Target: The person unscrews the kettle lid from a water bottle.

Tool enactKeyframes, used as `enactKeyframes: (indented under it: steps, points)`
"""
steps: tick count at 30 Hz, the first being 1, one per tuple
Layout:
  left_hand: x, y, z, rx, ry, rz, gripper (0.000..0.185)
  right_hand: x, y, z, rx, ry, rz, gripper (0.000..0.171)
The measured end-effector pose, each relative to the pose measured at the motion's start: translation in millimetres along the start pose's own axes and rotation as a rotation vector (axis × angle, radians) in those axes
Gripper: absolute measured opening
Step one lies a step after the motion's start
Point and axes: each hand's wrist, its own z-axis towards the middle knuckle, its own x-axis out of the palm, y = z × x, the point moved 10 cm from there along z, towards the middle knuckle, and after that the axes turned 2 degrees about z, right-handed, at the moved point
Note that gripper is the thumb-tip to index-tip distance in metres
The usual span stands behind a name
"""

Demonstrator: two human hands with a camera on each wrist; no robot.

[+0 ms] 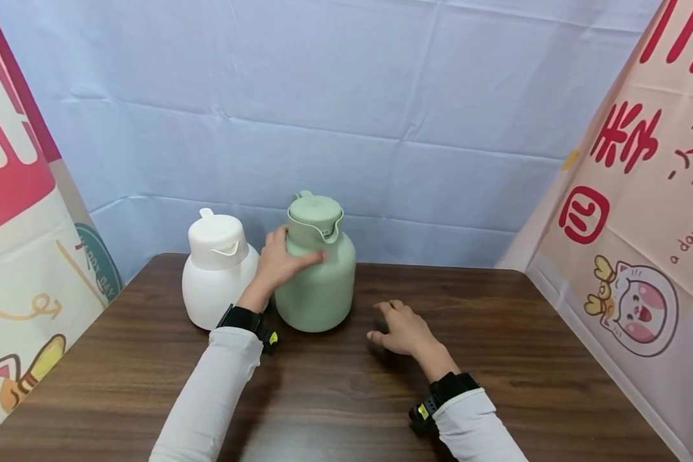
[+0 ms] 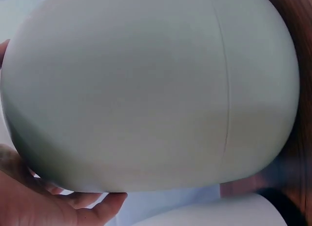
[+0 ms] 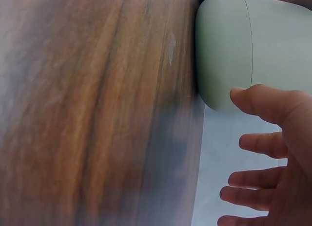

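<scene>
While the left hand (image 1: 281, 260) grips the green thermal jug (image 1: 317, 282) at its neck, it stands upright beside a white jug (image 1: 216, 276).
Right hand (image 1: 401, 330) rests relaxed, holding nothing, on the wooden table (image 1: 525, 359) just right of the green jug.

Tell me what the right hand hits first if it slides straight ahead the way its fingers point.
Probably the green jug. The right hand rests on the table, fingers aimed up-left toward the jug's base; the gap looks free, though depth is uncertain.
</scene>
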Motion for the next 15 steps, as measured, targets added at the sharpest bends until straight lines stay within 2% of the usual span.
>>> enactKeyframes:
  steps: [7,15]
  points:
    - [4.0,-6.6,-11.3,-0.002,0.014,0.003,0.104,-3.1,-3.4,-8.1,-0.011,0.007,0.003,0.06]
    - [7.3,-11.6,-22.0,0.026,0.03,0.002,0.106,-10.5,-7.0,-15.0,-0.018,0.003,0.002,0.06]
